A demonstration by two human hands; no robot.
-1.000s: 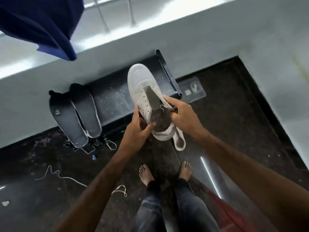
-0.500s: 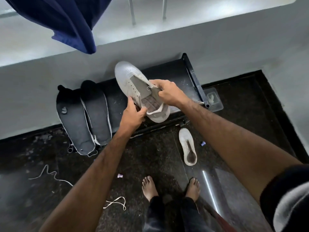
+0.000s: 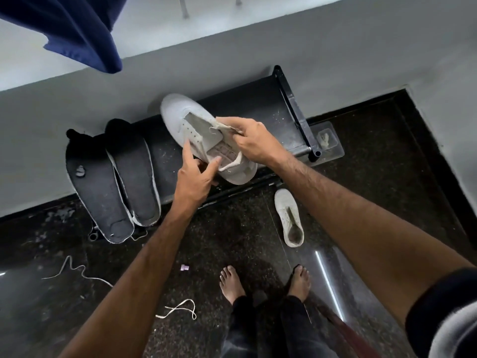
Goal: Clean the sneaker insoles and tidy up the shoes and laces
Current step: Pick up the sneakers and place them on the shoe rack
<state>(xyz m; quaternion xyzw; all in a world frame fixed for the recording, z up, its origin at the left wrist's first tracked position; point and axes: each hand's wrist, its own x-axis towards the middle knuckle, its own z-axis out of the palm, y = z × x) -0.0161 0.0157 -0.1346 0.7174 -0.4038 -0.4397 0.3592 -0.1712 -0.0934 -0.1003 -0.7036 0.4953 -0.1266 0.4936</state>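
Head view, near to far. At 6 o'clock, two bare feet (image 3: 263,282) stand on the dark speckled floor (image 3: 232,241). At 7 to 8 o'clock a loose white lace (image 3: 77,270) trails across the floor; a second lace end (image 3: 180,307) loops just left of the feet, and a small purple piece (image 3: 184,267) lies beyond it. At 4 o'clock of centre, a second white sneaker (image 3: 289,215) lies on the floor, opening upward, toe pointing away.

At centre, both hands hold the white sneaker (image 3: 180,112) above the black rack shelf (image 3: 258,104), toe toward 11 o'clock. The left hand (image 3: 193,179) grips the near side of the collar, thumb (image 3: 213,164) reaching into the opening, fingers curled round the edge. The right hand (image 3: 255,143) pinches the tongue (image 3: 222,125) and pulls it toward 2 o'clock, exposing the patterned insole bed (image 3: 222,151).

At 9 o'clock, two dark insoles (image 3: 129,171) lean side by side over the shelf's left end, tips reaching the floor. At 3 o'clock, a clear plastic tray (image 3: 333,148) lies at the shelf's right end. Beyond is a grey wall (image 3: 335,47); blue cloth (image 3: 77,29) hangs at 11 o'clock.
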